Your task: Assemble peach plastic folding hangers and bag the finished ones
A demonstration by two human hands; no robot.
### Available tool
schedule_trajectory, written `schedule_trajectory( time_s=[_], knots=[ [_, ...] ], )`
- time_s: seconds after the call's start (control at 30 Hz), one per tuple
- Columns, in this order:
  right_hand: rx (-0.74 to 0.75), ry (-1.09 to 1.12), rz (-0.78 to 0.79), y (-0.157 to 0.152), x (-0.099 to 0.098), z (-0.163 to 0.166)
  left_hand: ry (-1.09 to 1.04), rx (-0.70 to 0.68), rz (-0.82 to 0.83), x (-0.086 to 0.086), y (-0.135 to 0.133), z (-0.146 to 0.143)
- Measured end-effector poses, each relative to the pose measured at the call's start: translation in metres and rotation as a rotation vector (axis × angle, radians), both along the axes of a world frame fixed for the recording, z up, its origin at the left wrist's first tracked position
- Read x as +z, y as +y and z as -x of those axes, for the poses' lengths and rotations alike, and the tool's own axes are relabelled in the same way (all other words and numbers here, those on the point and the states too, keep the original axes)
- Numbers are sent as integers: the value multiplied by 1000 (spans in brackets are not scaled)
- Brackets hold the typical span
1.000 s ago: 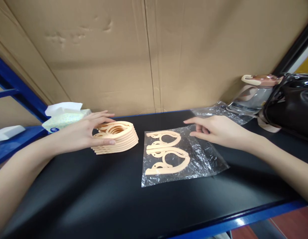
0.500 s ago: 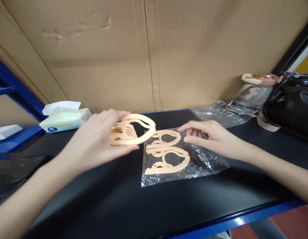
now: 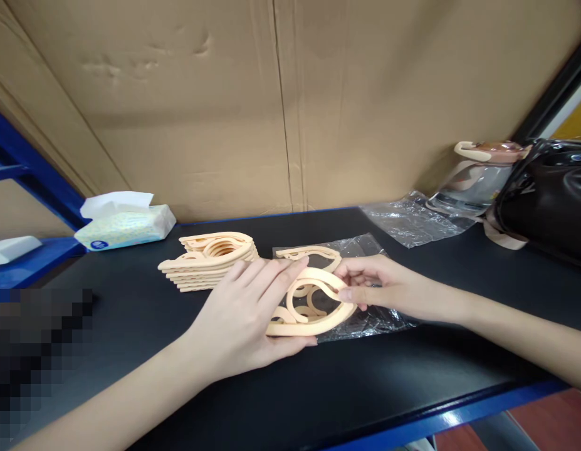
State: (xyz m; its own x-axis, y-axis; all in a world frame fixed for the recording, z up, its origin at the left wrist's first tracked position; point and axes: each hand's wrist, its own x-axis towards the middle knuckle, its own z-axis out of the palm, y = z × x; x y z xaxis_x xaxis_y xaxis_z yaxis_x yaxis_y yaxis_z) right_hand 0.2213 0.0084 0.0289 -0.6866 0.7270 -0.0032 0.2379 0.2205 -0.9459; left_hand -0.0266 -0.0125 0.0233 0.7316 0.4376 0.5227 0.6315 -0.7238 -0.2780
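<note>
A peach-coloured folding clothes hanger (image 3: 325, 326), folded up, is held between both hands above a clear plastic bag (image 3: 388, 318). My left hand (image 3: 246, 313) is closed around its left end, thumb below and fingers above. At the curved right end, my right hand (image 3: 382, 285) pinches the hanger with thumb and fingertips. Beneath the held piece lies another folded hanger (image 3: 313, 252) at the bag, partly covered by my hands; whether it is inside or on top is hard to see. Left of the bag stands a neat stack of matching hangers (image 3: 215, 250).
A tissue pack (image 3: 125, 227) stands at the back left. Another clear plastic bag (image 3: 407, 219) lies at the back right, near a water bottle (image 3: 482, 175) and a black bag (image 3: 548, 200). Cardboard (image 3: 200, 113) walls the rear of the black table (image 3: 365, 388).
My left hand has carried the hanger right, from beside the stack to over the plastic bag. My right hand has closed on the hanger's right end. The stack is now uncovered.
</note>
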Motion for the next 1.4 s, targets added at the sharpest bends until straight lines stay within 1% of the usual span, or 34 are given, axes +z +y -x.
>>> schedule_trajectory(
  time_s=[0.07,0.17,0.33,0.5,0.6,0.8,0.9,1.07,1.13,1.2,1.27,1.33,1.4],
  knots=[
    [21,-4,49,0,2,0,9,-5,24,-3,0,-1],
    [28,2,75,1,3,-2,9,-1,67,-6,1,-1],
    [12,-2,85,4,2,-4,3,14,140,-4,6,3],
    [-13,-11,81,8,2,-8,13,45,164,-3,11,7],
    [-34,-17,69,11,3,-11,-2,58,195,-4,15,11],
    [-30,-2,60,16,3,-14,-42,58,264,-8,17,13],
    [-42,-19,46,17,2,-15,-53,60,257,-8,16,12],
    [-45,-49,6,20,1,-16,-69,40,171,-8,15,10],
    [-39,-58,-55,19,0,-15,-78,33,143,-7,15,10],
    [-55,-78,-183,15,-1,-14,-85,42,119,-7,15,10],
    [-86,-144,-400,9,-1,-13,-97,62,108,-7,13,9],
    [-79,-240,-632,3,-1,-11,-119,78,127,-7,10,6],
    [-44,-313,-796,-1,0,-9,-149,87,164,-6,5,2]
  ],
)
